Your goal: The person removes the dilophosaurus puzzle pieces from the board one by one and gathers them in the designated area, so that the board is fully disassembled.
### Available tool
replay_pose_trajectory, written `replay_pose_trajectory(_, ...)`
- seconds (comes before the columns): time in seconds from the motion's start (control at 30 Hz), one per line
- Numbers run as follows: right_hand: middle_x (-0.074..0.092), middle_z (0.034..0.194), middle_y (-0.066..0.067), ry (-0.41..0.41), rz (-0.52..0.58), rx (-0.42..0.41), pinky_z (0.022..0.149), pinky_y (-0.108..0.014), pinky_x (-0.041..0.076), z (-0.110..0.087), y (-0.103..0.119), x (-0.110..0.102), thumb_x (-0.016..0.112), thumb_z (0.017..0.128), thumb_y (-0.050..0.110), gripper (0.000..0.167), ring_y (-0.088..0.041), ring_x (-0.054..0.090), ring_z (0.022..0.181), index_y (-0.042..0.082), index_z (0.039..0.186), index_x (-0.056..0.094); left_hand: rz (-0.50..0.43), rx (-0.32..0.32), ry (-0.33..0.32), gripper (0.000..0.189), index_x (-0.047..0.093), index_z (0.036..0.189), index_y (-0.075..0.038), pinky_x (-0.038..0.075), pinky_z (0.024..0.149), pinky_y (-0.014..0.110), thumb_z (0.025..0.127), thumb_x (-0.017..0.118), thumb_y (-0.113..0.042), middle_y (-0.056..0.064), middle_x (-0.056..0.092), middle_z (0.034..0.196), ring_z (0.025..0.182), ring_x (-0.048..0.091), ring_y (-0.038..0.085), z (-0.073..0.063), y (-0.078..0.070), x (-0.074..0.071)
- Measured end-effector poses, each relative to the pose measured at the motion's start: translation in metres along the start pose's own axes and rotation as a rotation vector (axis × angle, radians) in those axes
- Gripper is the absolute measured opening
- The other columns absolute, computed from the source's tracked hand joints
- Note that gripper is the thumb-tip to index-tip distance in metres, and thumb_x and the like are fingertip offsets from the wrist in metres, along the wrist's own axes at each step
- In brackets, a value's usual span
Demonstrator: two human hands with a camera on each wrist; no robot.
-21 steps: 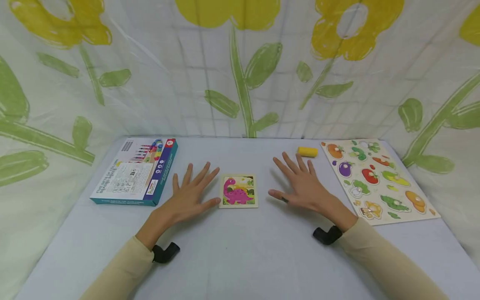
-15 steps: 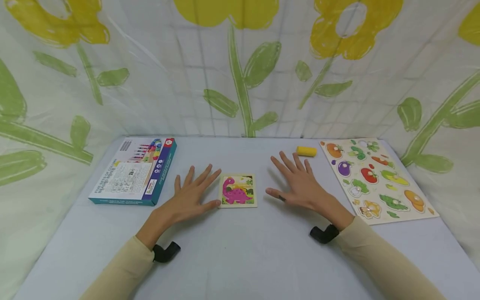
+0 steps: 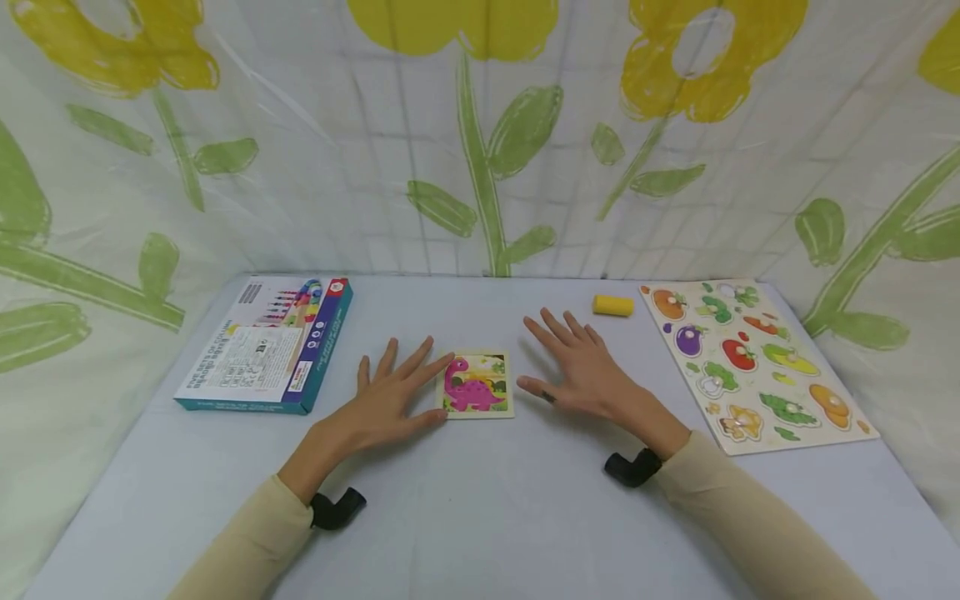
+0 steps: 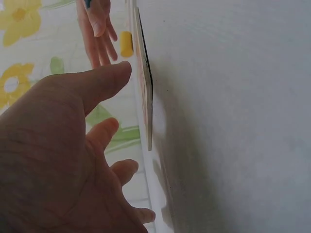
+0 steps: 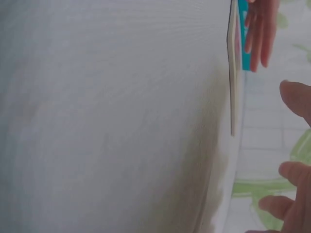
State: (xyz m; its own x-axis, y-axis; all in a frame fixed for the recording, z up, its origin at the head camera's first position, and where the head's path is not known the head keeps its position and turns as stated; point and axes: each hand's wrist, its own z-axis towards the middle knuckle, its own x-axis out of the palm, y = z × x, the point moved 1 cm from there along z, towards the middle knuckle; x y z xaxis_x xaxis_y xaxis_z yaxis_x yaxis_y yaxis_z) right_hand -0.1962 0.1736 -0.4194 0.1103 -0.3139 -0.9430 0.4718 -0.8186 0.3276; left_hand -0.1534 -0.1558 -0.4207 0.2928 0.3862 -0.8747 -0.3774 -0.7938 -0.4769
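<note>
A small square dinosaur puzzle (image 3: 476, 392) in a pale wooden frame lies flat on the table, between my two hands. My left hand (image 3: 382, 406) is spread over its left side, with the thumb and index fingertips overlapping the frame's left edge in the head view. To the right of the puzzle, my right hand (image 3: 581, 371) hovers with fingers fanned and the thumb tip close to the frame's right edge. Neither hand holds anything. The left wrist view catches the puzzle (image 4: 146, 92) edge-on beyond the left thumb; the right wrist view has the puzzle's edge (image 5: 232, 82) at top right.
A flat boxed toy (image 3: 262, 350) with a blue side lies at the left. At the right rests a vegetable knob-puzzle board (image 3: 765, 442), with a yellow cylinder (image 3: 612, 306) near its upper left corner. A curtain with flower prints (image 3: 300, 208) hangs behind the table.
Both hands have moved inward toward the dinosaur puzzle, the right one leftward and the left one slightly rightward. The puzzle stays in place.
</note>
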Motion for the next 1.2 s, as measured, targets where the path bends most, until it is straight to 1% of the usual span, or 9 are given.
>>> replay_pose_trajectory(0.17, 0.023, 0.178, -0.011, 0.011, 0.01, -0.007, 0.127, -0.074, 0.019, 0.004, 0.005, 0.001, 0.06, 0.098, 0.067, 0.089, -0.048, 0.02, 0.164, 0.028, 0.17, 0.024, 0.013, 0.013, 0.016, 0.074, 0.037, 0.165, -0.034, -0.005, 0.117, 0.088, 0.1, 0.063, -0.056, 0.009, 0.011, 0.181, 0.161, -0.003, 0.06, 0.0, -0.001, 0.002)
replay_pose_trajectory(0.3, 0.028, 0.176, -0.014, 0.012, 0.023, -0.045, 0.126, -0.072, 0.026, 0.009, 0.011, 0.003, 0.061, 0.099, 0.064, 0.088, -0.049, 0.029, 0.16, 0.025, 0.17, 0.027, 0.022, 0.009, 0.038, 0.071, 0.039, 0.164, -0.035, -0.004, 0.118, 0.088, 0.1, 0.063, -0.054, 0.01, 0.011, 0.181, 0.161, -0.003, 0.061, 0.0, -0.002, 0.004)
replay_pose_trajectory(0.4, 0.032, 0.175, -0.014, 0.017, 0.042, -0.066, 0.122, -0.071, 0.033, 0.014, 0.015, 0.005, 0.063, 0.099, 0.063, 0.086, -0.048, 0.037, 0.157, 0.024, 0.169, 0.03, 0.023, 0.008, 0.045, 0.07, 0.039, 0.164, -0.036, -0.004, 0.118, 0.087, 0.101, 0.063, -0.053, 0.01, 0.011, 0.181, 0.161, -0.004, 0.062, 0.0, -0.003, 0.007)
replay_pose_trajectory(0.47, 0.034, 0.174, -0.013, 0.027, 0.05, -0.07, 0.121, -0.071, 0.036, 0.017, 0.018, 0.006, 0.062, 0.099, 0.064, 0.085, -0.046, 0.04, 0.155, 0.025, 0.168, 0.032, 0.027, 0.009, 0.051, 0.069, 0.039, 0.164, -0.036, -0.004, 0.119, 0.087, 0.102, 0.062, -0.052, 0.01, 0.01, 0.181, 0.16, -0.005, 0.063, 0.001, -0.004, 0.008)
replay_pose_trajectory(0.6, 0.038, 0.172, -0.012, 0.051, 0.066, -0.075, 0.12, -0.071, 0.036, 0.021, 0.023, 0.008, 0.062, 0.099, 0.062, 0.083, -0.045, 0.043, 0.153, 0.024, 0.167, 0.035, 0.042, 0.022, 0.057, 0.067, 0.04, 0.164, -0.035, -0.004, 0.118, 0.088, 0.103, 0.061, -0.052, 0.012, 0.011, 0.181, 0.158, -0.006, 0.066, 0.001, -0.006, 0.011)
replay_pose_trajectory(0.77, 0.044, 0.169, -0.011, 0.058, 0.08, -0.084, 0.122, -0.068, 0.036, 0.025, 0.028, 0.012, 0.064, 0.1, 0.057, 0.078, -0.042, 0.046, 0.15, 0.024, 0.166, 0.038, 0.042, 0.02, 0.063, 0.064, 0.042, 0.163, -0.037, -0.005, 0.119, 0.087, 0.104, 0.059, -0.053, 0.011, 0.01, 0.181, 0.159, -0.009, 0.064, -0.001, -0.009, 0.013)
replay_pose_trajectory(0.9, 0.051, 0.163, -0.011, 0.041, 0.069, -0.113, 0.119, -0.066, 0.04, 0.029, 0.032, 0.013, 0.064, 0.102, 0.052, 0.071, -0.039, 0.051, 0.145, 0.022, 0.163, 0.043, 0.047, 0.008, 0.065, 0.062, 0.042, 0.162, -0.039, -0.006, 0.119, 0.086, 0.104, 0.057, -0.055, 0.009, 0.008, 0.181, 0.16, -0.011, 0.062, 0.0, -0.01, 0.014)
replay_pose_trajectory(1.1, 0.062, 0.15, -0.014, 0.012, 0.021, -0.165, 0.112, -0.063, 0.047, 0.038, 0.04, 0.016, 0.065, 0.104, 0.045, 0.063, -0.038, 0.057, 0.135, 0.02, 0.159, 0.05, 0.067, 0.009, 0.054, 0.061, 0.042, 0.162, -0.039, -0.004, 0.119, 0.086, 0.104, 0.058, -0.054, 0.01, 0.009, 0.181, 0.159, -0.01, 0.064, 0.002, -0.011, 0.014)
replay_pose_trajectory(1.2, 0.065, 0.143, -0.013, 0.01, 0.012, -0.182, 0.109, -0.06, 0.05, 0.042, 0.044, 0.018, 0.066, 0.104, 0.041, 0.058, -0.036, 0.059, 0.129, 0.019, 0.156, 0.054, 0.069, 0.007, 0.052, 0.062, 0.042, 0.162, -0.039, -0.003, 0.119, 0.086, 0.104, 0.058, -0.054, 0.011, 0.009, 0.181, 0.159, -0.009, 0.064, 0.003, -0.012, 0.014)
